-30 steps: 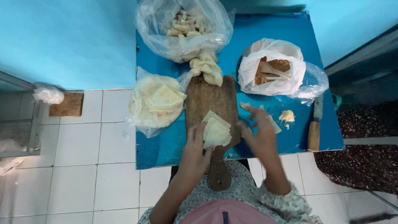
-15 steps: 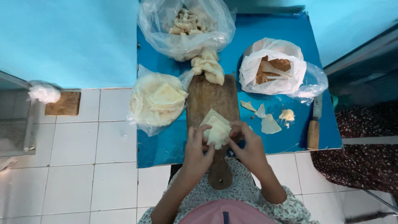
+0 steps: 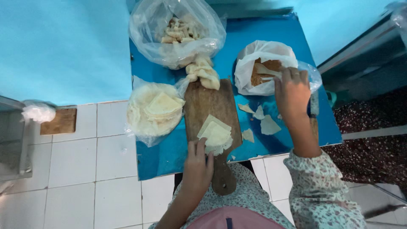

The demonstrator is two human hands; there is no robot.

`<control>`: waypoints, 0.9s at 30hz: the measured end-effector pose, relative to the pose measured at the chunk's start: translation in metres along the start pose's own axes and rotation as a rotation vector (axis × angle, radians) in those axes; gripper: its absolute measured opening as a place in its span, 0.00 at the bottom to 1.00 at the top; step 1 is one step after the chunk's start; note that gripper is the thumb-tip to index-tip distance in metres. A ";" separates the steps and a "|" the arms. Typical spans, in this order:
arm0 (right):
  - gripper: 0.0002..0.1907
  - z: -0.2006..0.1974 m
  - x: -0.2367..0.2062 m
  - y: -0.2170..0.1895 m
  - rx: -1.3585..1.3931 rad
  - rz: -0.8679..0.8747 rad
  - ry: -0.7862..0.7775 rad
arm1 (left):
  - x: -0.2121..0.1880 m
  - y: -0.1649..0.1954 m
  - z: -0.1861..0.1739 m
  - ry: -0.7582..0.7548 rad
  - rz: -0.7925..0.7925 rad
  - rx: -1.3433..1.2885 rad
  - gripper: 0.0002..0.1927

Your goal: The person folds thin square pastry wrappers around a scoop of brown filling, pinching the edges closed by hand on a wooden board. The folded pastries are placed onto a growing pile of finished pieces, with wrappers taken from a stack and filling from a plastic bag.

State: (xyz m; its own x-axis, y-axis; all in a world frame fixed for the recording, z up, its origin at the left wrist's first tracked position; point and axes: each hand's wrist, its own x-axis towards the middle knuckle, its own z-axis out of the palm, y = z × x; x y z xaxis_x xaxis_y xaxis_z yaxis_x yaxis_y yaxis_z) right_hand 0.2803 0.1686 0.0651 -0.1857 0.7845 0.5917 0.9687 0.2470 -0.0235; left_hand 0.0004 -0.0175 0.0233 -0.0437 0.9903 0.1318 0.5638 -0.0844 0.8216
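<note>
A small blue table (image 3: 169,157) stands against a pale blue wall, over a white tiled floor (image 3: 85,169). A wooden cutting board (image 3: 207,106) lies down its middle, its handle overhanging the near edge. The left hand (image 3: 197,167) presses its fingertips on a folded pastry wrapper (image 3: 216,135) at the board's near end, fingers spread rather than clenched. The right hand (image 3: 292,91) reaches into a white plastic bag of brown filling (image 3: 260,70) and grips a pale spoon (image 3: 267,70) there. Dough scraps (image 3: 265,123) litter the table between board and bag. A bagged stack of wrappers (image 3: 154,112) crowds the left edge, and a clear bag of finished rolls (image 3: 178,32) fills the far side. A knife lies partly hidden beneath the right wrist.
</note>
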 end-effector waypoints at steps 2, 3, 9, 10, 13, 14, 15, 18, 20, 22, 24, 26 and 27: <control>0.16 0.012 0.009 0.000 -0.034 -0.003 -0.031 | -0.004 -0.001 -0.003 0.020 0.008 0.032 0.22; 0.17 0.016 0.010 0.000 -0.016 0.010 -0.042 | -0.006 -0.001 -0.004 0.033 0.016 0.051 0.22; 0.14 0.020 0.019 -0.008 0.312 0.094 0.024 | -0.008 -0.004 -0.010 0.067 0.044 0.170 0.18; 0.13 0.020 0.023 -0.010 0.364 0.079 0.037 | -0.007 -0.003 -0.010 0.067 0.048 0.182 0.18; 0.17 0.021 0.030 -0.017 0.441 -0.032 0.073 | -0.007 -0.001 -0.008 0.060 0.039 0.285 0.15; 0.16 0.021 0.031 -0.020 0.449 -0.029 0.074 | -0.007 0.000 -0.008 0.060 0.040 0.292 0.15; 0.16 0.021 0.032 -0.023 0.456 -0.025 0.075 | -0.007 0.000 -0.009 0.059 0.040 0.299 0.15; 0.16 0.021 0.033 -0.028 0.580 0.053 0.076 | -0.006 0.002 -0.007 0.049 0.041 0.342 0.13; 0.15 0.021 0.033 -0.030 0.673 0.111 0.094 | -0.006 0.002 -0.006 0.047 0.038 0.369 0.13; 0.13 0.019 0.032 -0.028 0.740 0.154 0.133 | -0.007 0.003 -0.004 0.051 0.034 0.386 0.12; 0.13 0.016 0.030 -0.023 0.785 0.252 0.085 | -0.008 0.004 -0.002 0.078 0.052 0.390 0.13; 0.13 0.011 0.027 -0.016 0.834 0.306 0.070 | -0.008 0.005 0.001 0.115 0.074 0.384 0.14; 0.13 0.009 0.025 -0.014 0.862 0.311 0.078 | -0.009 0.005 0.002 0.139 0.086 0.376 0.15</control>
State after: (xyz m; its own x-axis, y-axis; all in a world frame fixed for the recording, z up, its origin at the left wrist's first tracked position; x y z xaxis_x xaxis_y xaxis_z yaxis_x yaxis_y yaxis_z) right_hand 0.2608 0.1895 0.0731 0.1045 0.8538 0.5099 0.5095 0.3944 -0.7648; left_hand 0.0050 -0.0265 0.0255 -0.0798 0.9550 0.2858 0.8315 -0.0943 0.5474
